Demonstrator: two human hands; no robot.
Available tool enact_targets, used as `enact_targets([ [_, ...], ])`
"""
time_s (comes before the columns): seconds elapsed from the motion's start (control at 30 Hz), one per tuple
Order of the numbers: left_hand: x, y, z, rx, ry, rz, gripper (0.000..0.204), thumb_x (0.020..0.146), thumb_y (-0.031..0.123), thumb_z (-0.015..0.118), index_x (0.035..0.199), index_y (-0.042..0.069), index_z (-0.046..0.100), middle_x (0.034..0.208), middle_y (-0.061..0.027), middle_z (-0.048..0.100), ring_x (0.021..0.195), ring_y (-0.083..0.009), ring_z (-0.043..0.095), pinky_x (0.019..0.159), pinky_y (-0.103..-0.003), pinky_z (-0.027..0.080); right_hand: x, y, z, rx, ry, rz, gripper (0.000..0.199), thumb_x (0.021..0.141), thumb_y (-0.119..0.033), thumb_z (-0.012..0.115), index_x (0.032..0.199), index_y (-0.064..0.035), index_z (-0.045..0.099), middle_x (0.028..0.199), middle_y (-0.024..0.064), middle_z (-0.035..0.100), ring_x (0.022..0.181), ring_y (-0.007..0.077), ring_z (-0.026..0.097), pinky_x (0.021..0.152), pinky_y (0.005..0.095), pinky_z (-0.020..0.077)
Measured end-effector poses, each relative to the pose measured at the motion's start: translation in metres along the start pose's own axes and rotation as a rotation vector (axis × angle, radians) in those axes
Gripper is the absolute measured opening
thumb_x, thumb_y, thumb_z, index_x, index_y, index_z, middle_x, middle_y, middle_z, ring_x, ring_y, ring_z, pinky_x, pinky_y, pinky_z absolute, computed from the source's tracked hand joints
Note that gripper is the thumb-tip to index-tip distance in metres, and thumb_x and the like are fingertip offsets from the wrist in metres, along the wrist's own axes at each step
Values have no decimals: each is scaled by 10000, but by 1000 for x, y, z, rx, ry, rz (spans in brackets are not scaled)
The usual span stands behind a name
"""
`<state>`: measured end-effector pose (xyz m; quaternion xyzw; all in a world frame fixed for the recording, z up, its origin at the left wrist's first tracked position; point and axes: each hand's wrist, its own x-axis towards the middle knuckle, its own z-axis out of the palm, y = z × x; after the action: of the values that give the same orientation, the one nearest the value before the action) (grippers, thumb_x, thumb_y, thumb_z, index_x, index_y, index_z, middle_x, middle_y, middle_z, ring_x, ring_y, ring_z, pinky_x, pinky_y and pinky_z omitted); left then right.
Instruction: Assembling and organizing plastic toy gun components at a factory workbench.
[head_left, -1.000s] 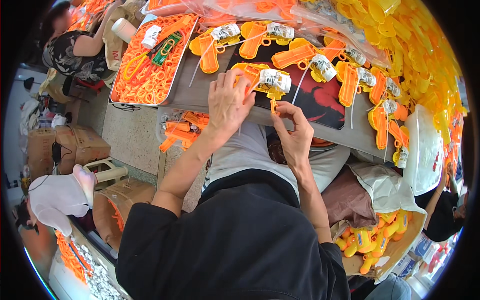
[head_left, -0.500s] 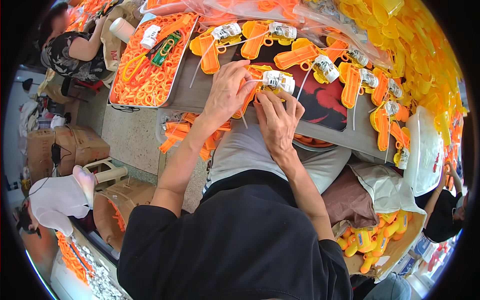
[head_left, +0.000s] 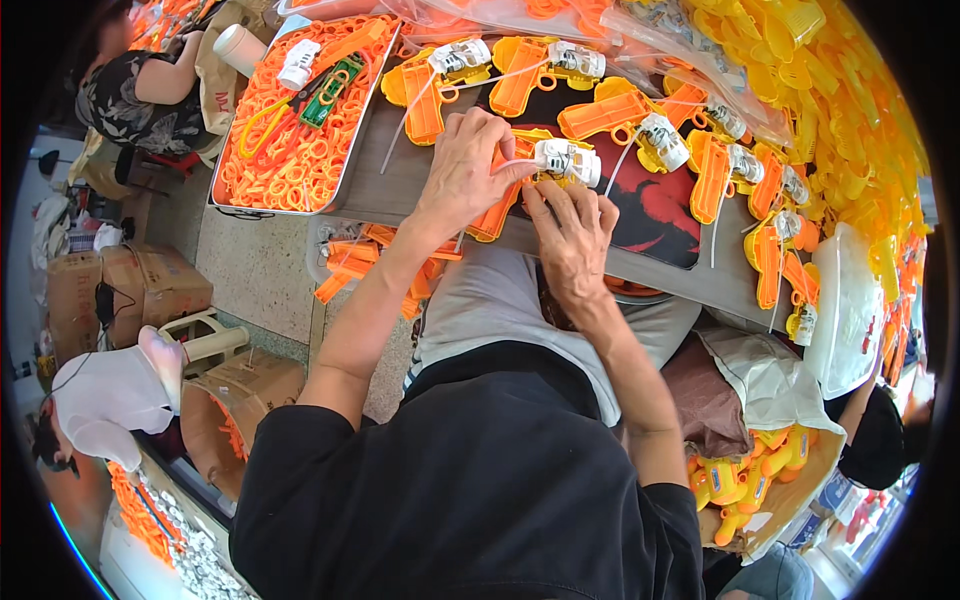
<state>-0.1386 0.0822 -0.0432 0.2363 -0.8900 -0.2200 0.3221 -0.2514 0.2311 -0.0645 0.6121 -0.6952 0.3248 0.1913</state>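
A half-assembled toy gun, with an orange grip (head_left: 489, 222) and a white mechanism (head_left: 567, 161) set in its yellow shell, lies at the near edge of the table between my hands. My left hand (head_left: 468, 172) is closed over its grip side, the thumb reaching to the left end of the white mechanism, where a thin white strip partly shows. My right hand (head_left: 575, 232) has its fingers curled against the near edge of the shell below the mechanism; its thumb is mostly hidden. Similar toy gun halves (head_left: 515, 78) with white mechanisms and thin white strips lie behind.
A metal tray (head_left: 345, 185) of orange rings stands on the left, with a green tool (head_left: 330, 92) on top. Yellow shells (head_left: 800, 100) are heaped at right, above a white bin (head_left: 848, 310). An open sack (head_left: 775, 370) shows yellow-orange parts. Another person (head_left: 140, 100) sits at far left.
My left thumb has moved right across the white strip, up to the mechanism. My right fingers have shifted slightly down and to the right along the shell. The whole view has shifted a little.
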Motion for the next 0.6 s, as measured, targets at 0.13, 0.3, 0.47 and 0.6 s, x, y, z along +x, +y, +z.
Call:
enact_targets([
  [0.13,4,-2,-2,76,-77,-57,369,814,329,827,884,79,564,948,-67,528,937,-276,519,880,-408,430,3,8,-7,-5,-105,-174,400,763,-88,679,1161,-63,707,1166,9,654,997,190,581,911,388,390],
  [0.3,7,-6,1,99,-78,-46,379,795,351,834,866,98,561,937,-55,518,945,-268,517,863,-410,424,-18,-35,12,-168,-82,32,449,800,-92,652,1242,-17,675,1279,47,600,981,169,574,906,381,382],
  [0.47,19,-16,-14,97,-165,44,310,827,318,805,902,107,590,1111,-67,597,1103,-282,557,942,-399,420,-5,-10,-8,178,112,85,332,811,-49,735,1141,-82,722,1069,39,677,1000,227,599,929,403,388],
  [0.6,8,-6,-1,87,29,77,329,830,376,796,999,128,660,1233,-57,592,1199,-276,529,1049,-446,349,20,20,-26,163,104,258,502,827,-102,763,1298,-73,592,1335,125,589,1222,314,525,1041,449,371],
])
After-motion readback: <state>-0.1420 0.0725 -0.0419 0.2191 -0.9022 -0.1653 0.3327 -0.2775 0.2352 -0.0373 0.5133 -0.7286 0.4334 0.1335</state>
